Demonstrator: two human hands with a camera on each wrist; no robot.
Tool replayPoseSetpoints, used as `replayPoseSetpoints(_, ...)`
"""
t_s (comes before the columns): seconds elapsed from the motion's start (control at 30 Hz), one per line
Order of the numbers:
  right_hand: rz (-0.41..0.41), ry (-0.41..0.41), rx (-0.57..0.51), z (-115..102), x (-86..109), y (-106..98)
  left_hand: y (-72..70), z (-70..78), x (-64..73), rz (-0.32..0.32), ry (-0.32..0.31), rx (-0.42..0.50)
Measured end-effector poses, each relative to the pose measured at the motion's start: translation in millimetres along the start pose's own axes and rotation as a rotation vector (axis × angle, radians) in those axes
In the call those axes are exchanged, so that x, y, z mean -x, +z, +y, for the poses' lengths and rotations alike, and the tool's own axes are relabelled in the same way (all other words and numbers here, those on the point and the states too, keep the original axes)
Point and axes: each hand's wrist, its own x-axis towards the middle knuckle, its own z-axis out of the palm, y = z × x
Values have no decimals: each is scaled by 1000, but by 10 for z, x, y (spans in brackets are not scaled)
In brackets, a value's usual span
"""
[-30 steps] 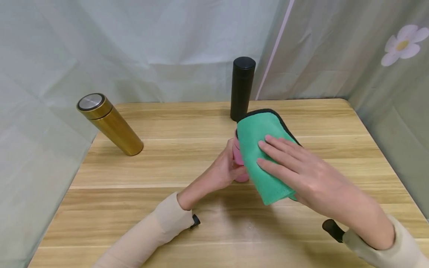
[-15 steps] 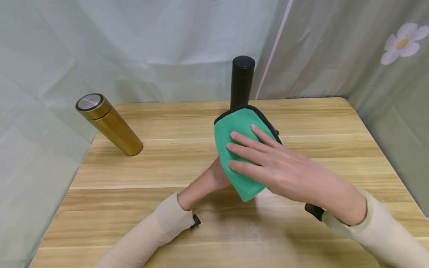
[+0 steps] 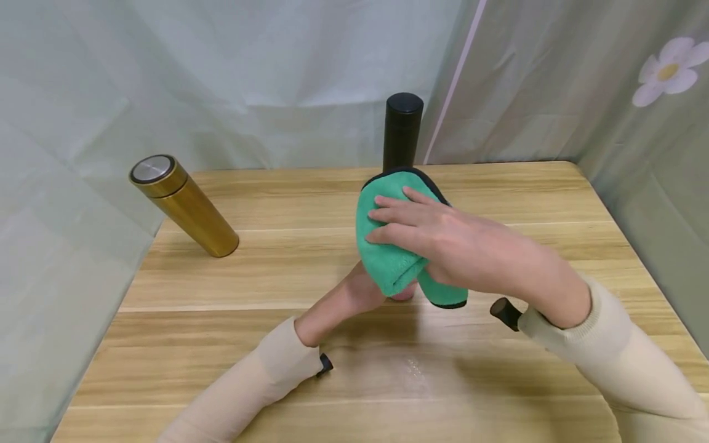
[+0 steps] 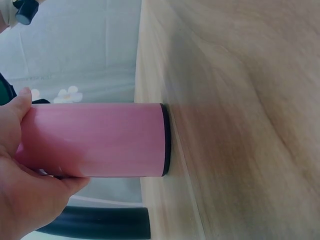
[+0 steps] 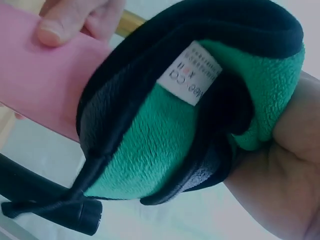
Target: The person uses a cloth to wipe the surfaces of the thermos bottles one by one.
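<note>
My left hand [image 3: 361, 289] grips the upper part of an upright pink bottle [image 4: 100, 140], whose black-rimmed base meets the wooden tabletop in the left wrist view. Over the bottle's top lies a green microfibre cloth [image 3: 379, 261] with black edging, hiding most of the bottle in the head view. My right hand [image 3: 460, 243] holds this cloth, its fingers spread and bent over the top, the thumb hidden underneath. In the right wrist view the cloth [image 5: 155, 145] is folded around the bottle's end, a white label [image 5: 190, 72] showing, close beside the left hand's thumb.
A black flask [image 3: 401, 135] stands just behind the cloth, near the table's back edge. Farther left is a gold flask [image 3: 191, 212] with a silver-topped lid. Pale curtains [image 3: 310, 74] hang behind the wooden table [image 3: 221, 363].
My right hand has moved left with the cloth onto the bottle's top, then slightly away from me, and the cloth is now more folded. The left hand stays around the bottle.
</note>
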Motion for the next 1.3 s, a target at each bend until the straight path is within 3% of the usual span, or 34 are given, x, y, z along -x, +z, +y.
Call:
replayPoseSetpoints(0.27, -42, 139, -131, 153, 19, -119, 21, 33, -17, 21, -46, 54)
replayPoseSetpoints(0.4, -36, 174, -179, 244, 68, -151, 19, 64, -29, 30, -92, 67)
replayPoseSetpoints(0.53, -15, 186, -188, 305, 110, -155, 15, 76, -28, 61, -84, 53)
replayPoseSetpoints(0.63, 23, 188, -187, 349, 156, -135, 16, 74, -17, 82, -86, 25)
replayPoseSetpoints(0.9, 203, 250, -294, 487, 366, -10, 45, 66, 18, 104, -190, -41)
replayPoseSetpoints(1.13, 306, 437, -490, 494, 640, 177, 56, 87, 12, 121, -211, -14)
replayPoseSetpoints(1.3, 389, 551, -578, 438, 722, 300, 56, 94, 13, 133, -217, 22)
